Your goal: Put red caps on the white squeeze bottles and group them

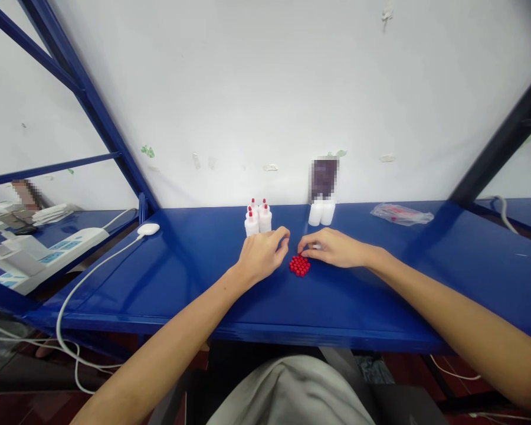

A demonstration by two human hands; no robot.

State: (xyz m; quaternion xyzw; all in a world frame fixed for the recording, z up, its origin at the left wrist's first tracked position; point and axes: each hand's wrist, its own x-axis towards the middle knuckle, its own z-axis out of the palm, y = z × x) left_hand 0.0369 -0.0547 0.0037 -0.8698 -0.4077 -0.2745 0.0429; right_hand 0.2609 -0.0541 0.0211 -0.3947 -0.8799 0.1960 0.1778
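Note:
Small red caps (300, 266) lie in a tight cluster on the blue table between my hands. My right hand (334, 247) reaches in from the right, thumb and fingertips pinched at a cap on the far edge of the cluster. A small whitish bit shows between its fingers, too small to name. To the left of the caps, my left hand (263, 255) is raised a little, fingers loosely curled with a gap between thumb and forefinger. Nothing shows in it. Several white squeeze bottles with red-tipped nozzles (264, 219) stand upright behind it, partly hidden.
White bottles without red tips (321, 213) stand near the wall, below a pixelated dark patch. A clear plastic bag (402, 213) with red inside lies at the back right. At left are a white puck-like device (148, 229) with its cable and a power strip (57, 257).

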